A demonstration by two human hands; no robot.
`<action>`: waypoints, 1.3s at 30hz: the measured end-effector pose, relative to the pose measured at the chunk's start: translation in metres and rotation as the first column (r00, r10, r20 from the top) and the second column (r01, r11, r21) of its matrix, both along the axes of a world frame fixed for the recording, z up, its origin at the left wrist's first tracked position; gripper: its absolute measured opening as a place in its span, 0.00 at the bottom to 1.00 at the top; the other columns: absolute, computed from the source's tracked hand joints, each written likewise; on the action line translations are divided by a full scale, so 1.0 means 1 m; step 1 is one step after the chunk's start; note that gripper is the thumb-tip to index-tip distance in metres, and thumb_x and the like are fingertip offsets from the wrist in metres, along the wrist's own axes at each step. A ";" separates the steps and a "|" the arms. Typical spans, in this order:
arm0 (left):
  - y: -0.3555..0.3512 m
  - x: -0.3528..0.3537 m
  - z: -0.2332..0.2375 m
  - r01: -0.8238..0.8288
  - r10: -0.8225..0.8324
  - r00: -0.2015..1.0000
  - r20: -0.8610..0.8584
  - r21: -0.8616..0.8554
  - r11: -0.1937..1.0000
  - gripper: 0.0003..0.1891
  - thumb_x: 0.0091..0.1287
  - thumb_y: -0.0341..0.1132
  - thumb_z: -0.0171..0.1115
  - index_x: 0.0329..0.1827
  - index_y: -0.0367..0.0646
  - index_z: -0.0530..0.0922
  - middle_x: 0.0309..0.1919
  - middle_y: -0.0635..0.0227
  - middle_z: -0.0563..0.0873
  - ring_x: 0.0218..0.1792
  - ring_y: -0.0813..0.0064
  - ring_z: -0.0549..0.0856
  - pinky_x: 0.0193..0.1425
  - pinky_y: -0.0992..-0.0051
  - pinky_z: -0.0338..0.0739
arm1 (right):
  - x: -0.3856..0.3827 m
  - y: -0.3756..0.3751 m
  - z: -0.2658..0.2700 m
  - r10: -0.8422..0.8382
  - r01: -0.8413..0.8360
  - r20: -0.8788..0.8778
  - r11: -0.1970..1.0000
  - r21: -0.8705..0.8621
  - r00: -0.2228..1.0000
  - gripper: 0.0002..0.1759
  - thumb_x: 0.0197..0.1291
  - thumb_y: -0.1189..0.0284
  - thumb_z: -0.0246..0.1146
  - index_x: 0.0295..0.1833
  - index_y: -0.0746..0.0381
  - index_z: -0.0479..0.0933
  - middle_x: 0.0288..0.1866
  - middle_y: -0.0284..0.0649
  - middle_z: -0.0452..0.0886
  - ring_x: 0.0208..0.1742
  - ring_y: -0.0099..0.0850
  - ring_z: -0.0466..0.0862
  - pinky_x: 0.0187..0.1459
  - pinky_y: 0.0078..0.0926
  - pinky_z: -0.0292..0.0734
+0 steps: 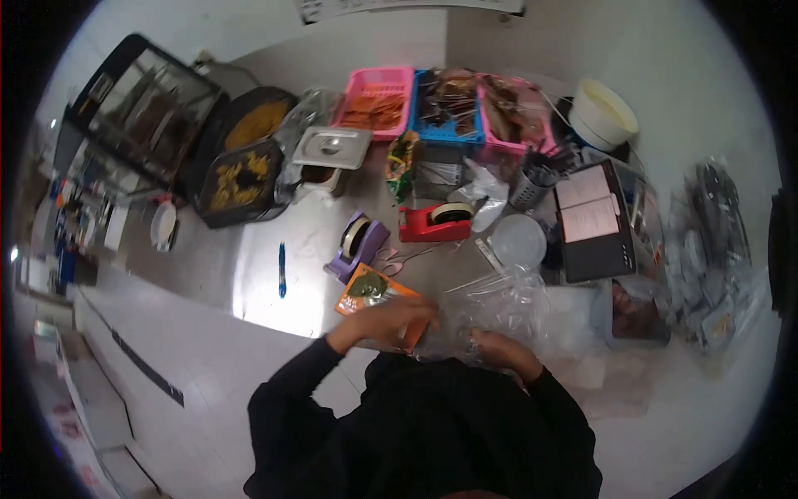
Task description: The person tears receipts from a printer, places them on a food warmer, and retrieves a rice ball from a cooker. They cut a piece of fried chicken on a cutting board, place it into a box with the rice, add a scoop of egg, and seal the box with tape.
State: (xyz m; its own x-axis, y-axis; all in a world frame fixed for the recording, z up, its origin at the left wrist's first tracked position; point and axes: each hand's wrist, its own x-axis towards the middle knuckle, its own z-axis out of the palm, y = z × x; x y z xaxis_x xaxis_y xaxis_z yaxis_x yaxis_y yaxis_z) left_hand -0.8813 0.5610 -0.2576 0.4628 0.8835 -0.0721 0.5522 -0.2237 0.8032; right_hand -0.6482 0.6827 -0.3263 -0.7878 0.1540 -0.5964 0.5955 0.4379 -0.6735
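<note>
My left hand (393, 320) is bent over an orange packet (368, 287) with a green picture, near the table's front edge; its fingers are blurred and what they press on is hard to make out. To its right, my right hand (499, 349) has its fingers closed at the edge of clear plastic bags (507, 308). The clear plastic spreads between and beyond both hands. Just behind the packet stand a purple tape dispenser (357, 245) and pink-handled scissors (391, 263).
A red tape dispenser (435, 222), a round clear lid (518, 241) and an open notebook (589, 208) lie farther back. Pink basket (374, 76), blue basket (449, 133) and black trays (241, 218) line the rear. A blue pen (282, 270) lies left.
</note>
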 end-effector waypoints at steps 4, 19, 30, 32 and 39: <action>-0.029 -0.031 -0.059 0.032 0.162 0.652 -0.741 0.240 0.970 0.48 0.29 0.41 0.71 0.59 0.54 0.55 0.59 0.51 0.56 0.59 0.48 0.57 0.59 0.48 0.50 | 0.005 -0.030 0.044 0.172 -0.018 -0.377 0.926 0.378 0.910 0.10 0.47 0.72 0.53 0.35 0.65 0.70 0.43 0.49 0.72 0.45 0.45 0.71 0.43 0.36 0.67; 0.014 0.007 0.050 -0.210 0.374 0.860 -0.348 0.427 0.880 0.50 0.19 0.43 0.71 0.56 0.51 0.61 0.53 0.52 0.62 0.56 0.50 0.60 0.57 0.49 0.49 | 0.043 0.049 -0.015 -0.704 0.788 -0.555 0.601 -0.133 0.443 0.13 0.47 0.84 0.55 0.41 0.63 0.71 0.36 0.34 0.74 0.36 0.22 0.75 0.36 0.19 0.70; 0.046 0.097 -0.061 -0.332 0.388 0.919 -0.064 0.405 0.852 0.47 0.25 0.46 0.70 0.57 0.50 0.61 0.54 0.49 0.60 0.55 0.50 0.61 0.56 0.53 0.51 | 0.069 0.044 0.008 -0.858 0.351 -0.454 0.359 -0.865 -0.241 0.13 0.54 0.77 0.54 0.47 0.63 0.67 0.34 0.33 0.72 0.38 0.23 0.72 0.41 0.19 0.69; 0.043 0.082 -0.045 -0.324 0.413 0.893 -0.176 0.385 0.864 0.46 0.28 0.46 0.69 0.58 0.52 0.60 0.54 0.50 0.61 0.55 0.50 0.61 0.55 0.52 0.52 | 0.078 0.041 0.008 -0.788 0.503 -0.608 0.488 -0.713 -0.098 0.06 0.53 0.78 0.55 0.38 0.64 0.70 0.37 0.36 0.74 0.37 0.26 0.72 0.43 0.23 0.66; 0.041 0.065 -0.045 -0.623 0.743 0.481 -0.465 0.415 0.663 0.49 0.27 0.42 0.68 0.61 0.53 0.56 0.52 0.47 0.62 0.53 0.46 0.61 0.53 0.43 0.51 | 0.017 -0.002 0.080 -0.308 0.538 -0.626 0.816 0.213 0.716 0.04 0.47 0.76 0.59 0.26 0.66 0.73 0.29 0.43 0.73 0.32 0.34 0.72 0.39 0.26 0.65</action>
